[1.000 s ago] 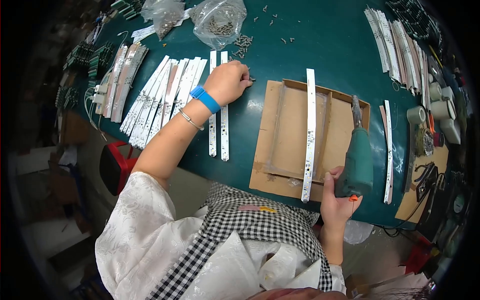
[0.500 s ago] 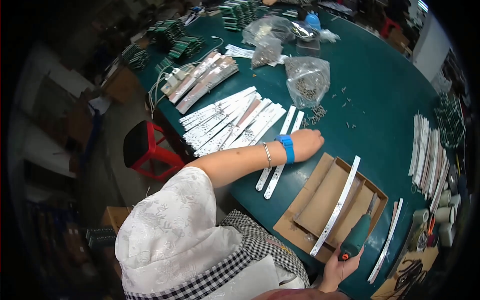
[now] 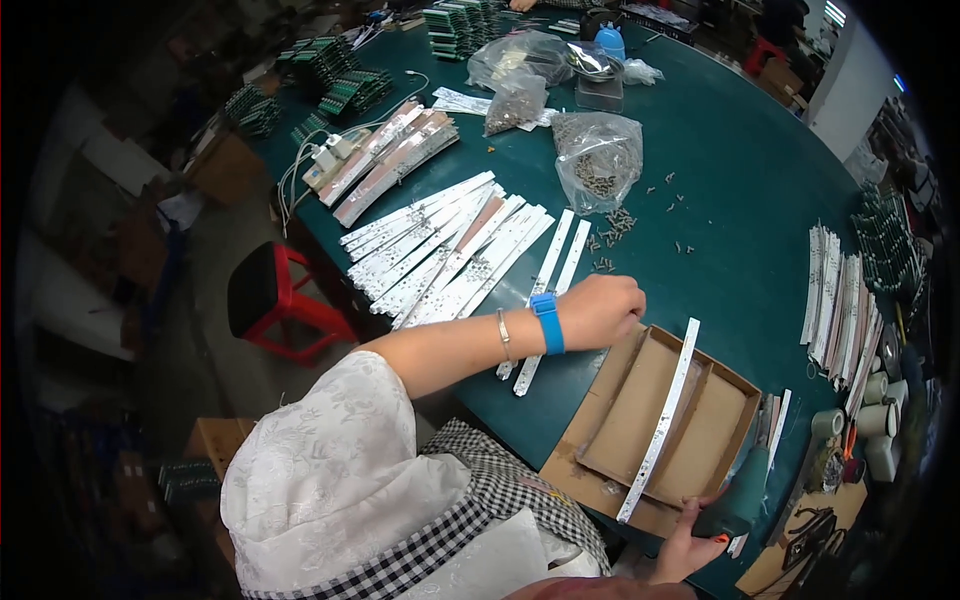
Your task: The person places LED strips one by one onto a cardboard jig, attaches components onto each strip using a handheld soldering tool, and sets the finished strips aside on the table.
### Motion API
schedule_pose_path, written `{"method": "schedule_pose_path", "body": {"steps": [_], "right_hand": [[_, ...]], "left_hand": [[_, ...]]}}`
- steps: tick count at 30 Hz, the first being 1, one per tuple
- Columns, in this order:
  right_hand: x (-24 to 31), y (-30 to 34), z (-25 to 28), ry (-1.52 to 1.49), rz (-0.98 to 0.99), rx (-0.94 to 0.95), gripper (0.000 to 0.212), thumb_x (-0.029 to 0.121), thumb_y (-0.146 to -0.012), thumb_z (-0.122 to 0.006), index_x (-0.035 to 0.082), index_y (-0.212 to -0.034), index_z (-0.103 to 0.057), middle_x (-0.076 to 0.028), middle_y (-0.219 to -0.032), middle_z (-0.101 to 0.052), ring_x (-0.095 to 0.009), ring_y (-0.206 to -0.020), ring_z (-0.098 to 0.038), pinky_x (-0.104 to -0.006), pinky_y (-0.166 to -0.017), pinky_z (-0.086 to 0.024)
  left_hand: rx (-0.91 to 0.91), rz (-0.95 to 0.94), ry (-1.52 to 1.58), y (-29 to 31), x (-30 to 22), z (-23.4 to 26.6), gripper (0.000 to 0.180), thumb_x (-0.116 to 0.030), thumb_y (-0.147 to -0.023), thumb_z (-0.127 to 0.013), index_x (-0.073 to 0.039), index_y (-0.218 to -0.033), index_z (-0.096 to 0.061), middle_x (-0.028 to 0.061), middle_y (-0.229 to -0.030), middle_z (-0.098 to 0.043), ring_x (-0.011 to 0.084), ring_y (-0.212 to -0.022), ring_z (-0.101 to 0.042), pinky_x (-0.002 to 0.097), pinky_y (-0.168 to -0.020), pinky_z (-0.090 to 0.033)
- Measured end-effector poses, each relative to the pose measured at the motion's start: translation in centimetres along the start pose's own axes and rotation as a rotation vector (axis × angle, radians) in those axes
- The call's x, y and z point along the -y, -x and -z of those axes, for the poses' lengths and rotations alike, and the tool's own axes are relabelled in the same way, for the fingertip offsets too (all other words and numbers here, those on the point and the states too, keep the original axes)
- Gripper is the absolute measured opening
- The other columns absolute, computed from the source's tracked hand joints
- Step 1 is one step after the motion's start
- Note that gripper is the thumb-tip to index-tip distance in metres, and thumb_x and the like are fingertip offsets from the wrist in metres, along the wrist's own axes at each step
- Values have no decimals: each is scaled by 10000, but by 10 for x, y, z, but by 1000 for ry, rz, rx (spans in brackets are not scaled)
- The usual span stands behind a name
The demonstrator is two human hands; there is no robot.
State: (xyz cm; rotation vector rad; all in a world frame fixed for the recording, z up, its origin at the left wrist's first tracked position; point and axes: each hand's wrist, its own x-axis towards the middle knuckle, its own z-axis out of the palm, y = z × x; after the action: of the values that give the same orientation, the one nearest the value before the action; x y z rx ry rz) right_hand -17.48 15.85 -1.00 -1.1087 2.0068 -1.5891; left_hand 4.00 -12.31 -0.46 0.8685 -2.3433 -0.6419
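My left hand (image 3: 598,312), with a blue watch strap on its wrist, hovers by the far left corner of a shallow cardboard box (image 3: 618,378). Its fingers are curled together, and whatever they may hold is too small or hidden to make out. A long white strip (image 3: 660,420) with dark spots lies across the box. At the box's near right corner my right hand (image 3: 682,545) grips a green power screwdriver (image 3: 738,500), which is tilted away to the right. Two more white strips (image 3: 568,262) lie under and beyond my left wrist. Small loose screws (image 3: 618,225) are scattered past that hand.
Many white strips (image 3: 450,255) fan out at the left. Clear plastic bags (image 3: 598,165) of screws stand farther back. At the right lie more strips (image 3: 835,300) and white rolls (image 3: 875,418). A red-and-black stool (image 3: 285,300) stands left of the green table (image 3: 720,170).
My left hand has come from beside the loose screws toward the box, its fingers curled. My right hand has swung the screwdriver rightward, from over the box to beyond its right side.
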Motion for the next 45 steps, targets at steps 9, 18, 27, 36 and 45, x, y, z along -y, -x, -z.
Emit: {"method": "schedule_pose_path", "body": {"steps": [9,18,27,36,45], "right_hand": [[40,-32,-60,-343,-95,114,528,-109,-789,-642,-58,-1277,-446,-126,-1014,-609,-147,-802,-597,-265,-742,-508],[35,-25,-79,-293,-67,48,500,-116,-770,-680,-35,-1224,-487,-83,-934,-622,-113,-761,-589,-223,-625,-477],[35,-38,-81,-319,-113,101,567,-121,-771,-657,-44,-1293,-449,-97,-934,-623,-118,-727,-595,-226,-617,-501],[32,-39,-76,-380,-185,149,139,-59,-819,-664,-14,-942,-616,-36,-864,-644,-94,-764,-605,-228,-700,-498],[38,-39,-72,-419,-178,203,177,-82,-804,-662,-23,-963,-612,-41,-880,-640,-99,-781,-608,-239,-709,-512]], "left_hand": [[180,88,787,31,-96,-21,153,-123,-880,-634,-17,-982,-676,78,-905,-643,155,-806,-615,285,-696,-487],[218,209,1016,43,-98,-32,151,-23,-845,-644,-11,-975,-718,101,-919,-680,166,-866,-652,273,-771,-515],[154,153,1000,37,-91,-31,181,2,-829,-667,-4,-1003,-716,94,-854,-673,154,-769,-631,257,-688,-495],[252,408,1172,44,-90,-44,270,2,-829,-701,57,-1081,-621,79,-938,-663,110,-859,-636,239,-765,-535],[163,172,960,41,-87,-43,213,25,-793,-716,28,-1005,-690,108,-915,-674,141,-810,-649,235,-716,-530]]}}
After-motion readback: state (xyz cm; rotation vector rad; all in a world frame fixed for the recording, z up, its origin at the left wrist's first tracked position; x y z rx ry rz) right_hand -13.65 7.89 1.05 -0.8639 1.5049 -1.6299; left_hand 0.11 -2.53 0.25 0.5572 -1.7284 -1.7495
